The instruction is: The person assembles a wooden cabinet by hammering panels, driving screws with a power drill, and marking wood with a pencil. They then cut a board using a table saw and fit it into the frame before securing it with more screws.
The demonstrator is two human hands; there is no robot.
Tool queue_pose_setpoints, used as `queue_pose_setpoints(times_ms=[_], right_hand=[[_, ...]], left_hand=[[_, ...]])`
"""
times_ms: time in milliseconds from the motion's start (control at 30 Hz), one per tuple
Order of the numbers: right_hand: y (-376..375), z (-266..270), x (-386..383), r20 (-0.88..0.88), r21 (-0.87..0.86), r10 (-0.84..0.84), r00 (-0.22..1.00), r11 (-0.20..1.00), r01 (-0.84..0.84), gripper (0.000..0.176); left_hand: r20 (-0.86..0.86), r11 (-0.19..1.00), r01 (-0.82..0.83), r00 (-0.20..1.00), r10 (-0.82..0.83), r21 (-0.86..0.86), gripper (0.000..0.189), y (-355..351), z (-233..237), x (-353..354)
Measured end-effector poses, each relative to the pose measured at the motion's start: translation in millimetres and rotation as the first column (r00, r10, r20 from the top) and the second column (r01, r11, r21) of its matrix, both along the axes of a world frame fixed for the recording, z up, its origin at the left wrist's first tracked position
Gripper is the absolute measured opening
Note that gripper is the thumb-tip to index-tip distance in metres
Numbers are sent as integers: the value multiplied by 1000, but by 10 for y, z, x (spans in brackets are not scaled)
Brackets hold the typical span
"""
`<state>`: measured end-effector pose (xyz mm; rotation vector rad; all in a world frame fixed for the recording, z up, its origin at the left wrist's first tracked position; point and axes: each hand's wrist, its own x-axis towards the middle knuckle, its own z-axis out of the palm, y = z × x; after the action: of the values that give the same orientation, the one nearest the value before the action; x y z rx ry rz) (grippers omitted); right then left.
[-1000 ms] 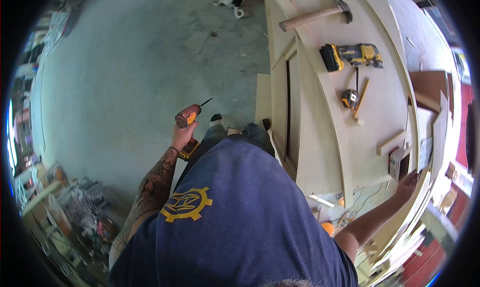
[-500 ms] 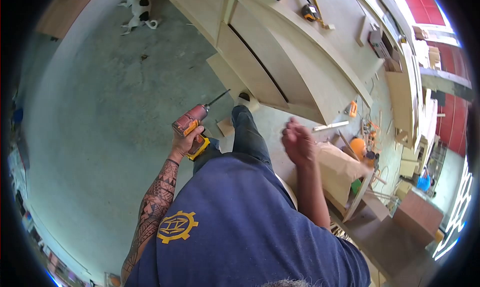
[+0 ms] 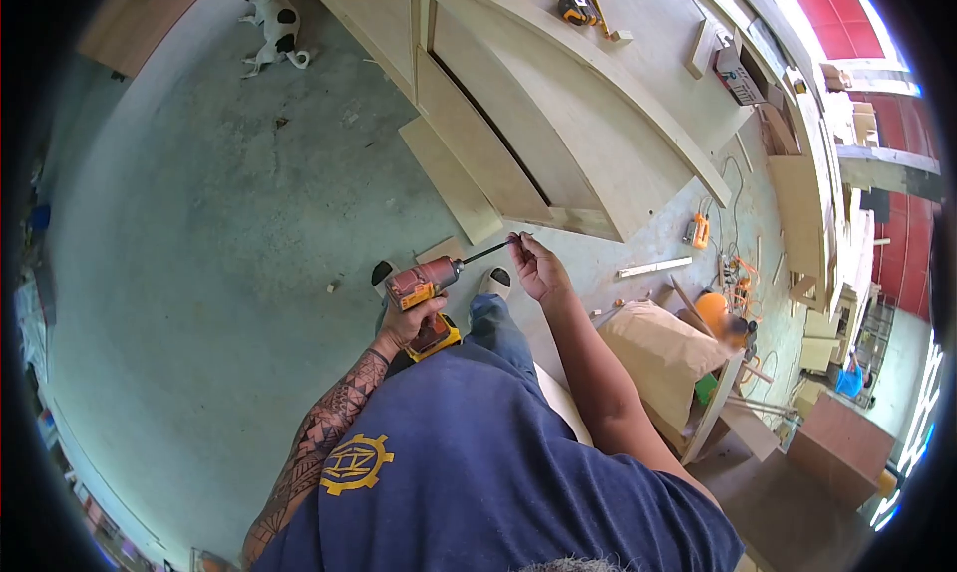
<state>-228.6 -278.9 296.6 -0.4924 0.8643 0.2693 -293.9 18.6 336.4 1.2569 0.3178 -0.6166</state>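
Observation:
My left hand (image 3: 407, 323) is wrapped round the grip of a red and yellow power driver (image 3: 424, 281), whose long bit points up and to the right. At the tip of that bit, the fingers of my right hand (image 3: 536, 268) are pinched together. Something small and dark shows at those fingertips, too small to make out. Both hands are above my legs, in front of the navy shirt. Beyond them lies the near edge of a pale wooden cabinet (image 3: 538, 104).
A tape measure (image 3: 578, 8) rests on the cabinet. On the floor are an orange tool (image 3: 698, 231), a wood strip (image 3: 654, 267) and a loose board (image 3: 451, 178). A paper-covered box (image 3: 658, 353) stands at my right. A dog (image 3: 273, 26) lies at the upper left.
The driver in my left hand has moved right and slightly down. My right hand has swung left to the bit's tip, its fingers now pinched there. My feet have shifted.

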Motion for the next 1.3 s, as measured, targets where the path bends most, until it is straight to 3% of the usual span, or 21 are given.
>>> queue_pose_setpoints(times_ms=[167, 233, 400, 500, 567, 633, 833, 1133, 1200, 1300], right_hand=[[-414, -388, 1, -54, 54, 84, 995, 995, -82, 9], [-550, -543, 28, -72, 59, 126, 989, 991, -122, 9], [-764, -989, 102, -128, 34, 271, 954, 963, -269, 11], [-763, -1266, 129, -146, 24, 277, 950, 961, -277, 12], [-717, -1447, 127, -247, -77, 194, 949, 973, -219, 10], [-716, -1634, 106, -229, -105, 155, 961, 978, -182, 10], [-756, -1742, 192, -215, -186, 15, 976, 981, -56, 12], [-889, -1501, -17, -272, -225, 101, 957, 960, -165, 14], [-1000, -1427, -243, -252, -385, 243, 937, 863, -327, 14], [-1096, -1145, -525, -297, -436, 132, 946, 863, -257, 22]], left_hand=[[-130, 995, -94, 988, 88, -40, 24, -548, -347, -272], [-270, 956, -251, 941, 204, -154, 23, -787, -475, -380], [-455, 854, -468, 827, 331, -228, 22, -1241, -821, -579], [-603, 774, -554, 742, 293, -306, 24, -1409, -1139, -671], [-639, 741, -595, 708, 300, -312, 25, -1549, -1321, -645], [-679, 712, -644, 658, 326, -282, 26, -1705, -1453, -601], [-618, 734, -598, 720, 316, -322, 25, -1856, -1687, -468], [-645, 738, -584, 715, 269, -339, 23, -1823, -1784, -424], [-661, 733, -586, 707, 253, -346, 23, -1826, -1794, -417], [-653, 751, -572, 713, 255, -330, 25, -1845, -1819, -423]])
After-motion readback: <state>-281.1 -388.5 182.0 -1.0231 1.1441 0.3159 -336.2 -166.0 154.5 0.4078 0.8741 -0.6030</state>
